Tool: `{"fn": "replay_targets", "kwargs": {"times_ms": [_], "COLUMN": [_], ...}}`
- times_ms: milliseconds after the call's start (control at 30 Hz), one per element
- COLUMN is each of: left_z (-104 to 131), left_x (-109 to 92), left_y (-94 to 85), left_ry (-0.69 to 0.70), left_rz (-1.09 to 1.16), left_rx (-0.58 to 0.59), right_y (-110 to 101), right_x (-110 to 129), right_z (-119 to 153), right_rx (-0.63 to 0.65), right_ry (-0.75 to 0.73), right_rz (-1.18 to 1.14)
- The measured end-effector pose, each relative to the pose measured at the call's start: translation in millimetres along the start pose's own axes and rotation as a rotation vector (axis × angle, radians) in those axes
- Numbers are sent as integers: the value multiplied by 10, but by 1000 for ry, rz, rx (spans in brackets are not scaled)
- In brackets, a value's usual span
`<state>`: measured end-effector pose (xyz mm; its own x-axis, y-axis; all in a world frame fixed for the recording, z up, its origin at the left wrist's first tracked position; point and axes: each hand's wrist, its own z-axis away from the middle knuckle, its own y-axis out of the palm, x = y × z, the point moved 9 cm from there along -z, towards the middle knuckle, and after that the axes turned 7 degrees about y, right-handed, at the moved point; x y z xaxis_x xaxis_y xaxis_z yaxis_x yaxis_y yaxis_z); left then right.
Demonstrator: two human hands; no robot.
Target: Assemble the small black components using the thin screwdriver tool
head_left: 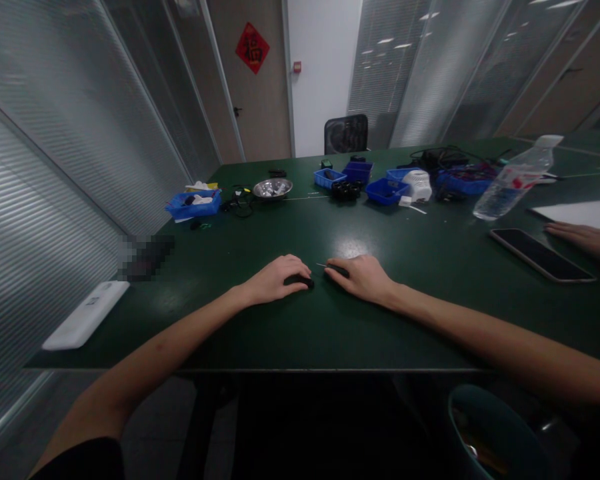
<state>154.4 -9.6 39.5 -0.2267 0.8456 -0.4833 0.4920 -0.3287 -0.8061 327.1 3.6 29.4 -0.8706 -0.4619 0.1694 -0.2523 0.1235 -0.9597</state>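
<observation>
Low over the green table (260,333), my left hand (276,277) is closed around a small black object (304,281), whose kind I cannot make out. Just to the right, my right hand (365,275) grips a screwdriver (322,265) with a dark handle mostly covered by my fingers. Its thin metal shaft points left, toward the black object, with a small gap between them.
Farther back stand a metal bowl (273,189), a blue tray (194,204) and several blue bins (383,191). At right are a water bottle (515,180), a phone (541,255) and another person's hand (587,238). A white box (87,315) lies left; a bin (460,427) stands below.
</observation>
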Motion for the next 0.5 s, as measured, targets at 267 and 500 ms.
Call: {"fn": "replay_targets", "kwargs": {"times_ms": [267, 500], "left_z": [244, 1010], "left_x": [534, 1463], "left_y": [-415, -1201], "left_ry": [-163, -568], "left_rz": [-196, -432], "left_rx": [-34, -152], "right_y": [-1, -2], "right_x": [-17, -18], "right_z": [-5, -5], "right_rx": [26, 32], "right_ry": [-5, -2], "right_rz": [-21, -38]}}
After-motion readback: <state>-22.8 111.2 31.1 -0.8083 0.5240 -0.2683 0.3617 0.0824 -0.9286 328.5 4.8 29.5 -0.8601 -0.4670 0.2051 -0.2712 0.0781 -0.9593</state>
